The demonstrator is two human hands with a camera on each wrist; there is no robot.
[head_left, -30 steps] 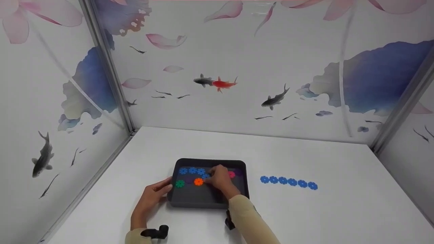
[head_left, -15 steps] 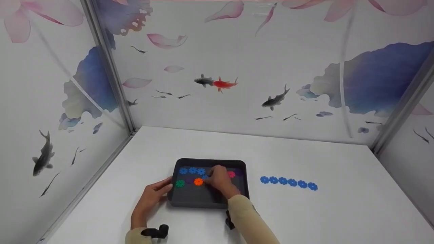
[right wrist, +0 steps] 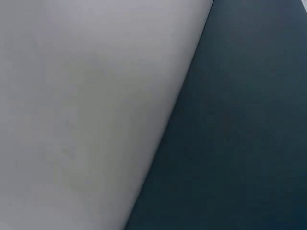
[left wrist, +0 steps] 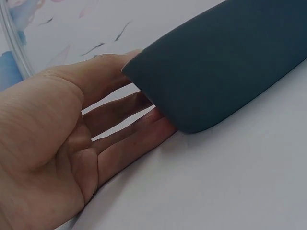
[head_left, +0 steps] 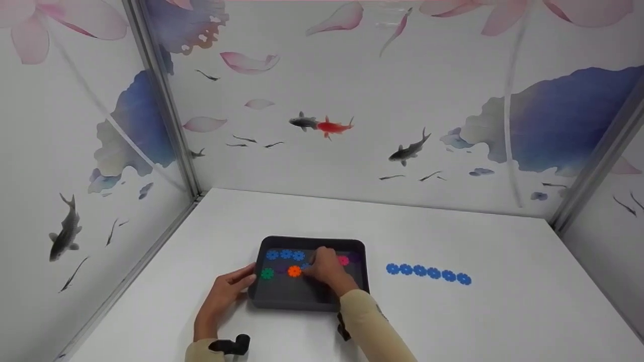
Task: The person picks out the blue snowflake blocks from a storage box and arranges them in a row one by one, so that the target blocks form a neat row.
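Your right hand (head_left: pixel 329 269) is down in the dark tray (head_left: pixel 292 304), fingertips at a blue piece (head_left: pixel 305 266); you can't tell whether they pinch it. Just beside sits an orange piece (head_left: pixel 294 271), with green (head_left: pixel 267 273), pink (head_left: pixel 343 260), purple and three more blue pieces around. Your left hand (head_left: pixel 221 296) grips the tray's left side; only the left wrist view shows fingers low against its outer wall. Rightward, six blue pieces (head_left: pixel 428 273) line the white surface (head_left: pixel 453 327).
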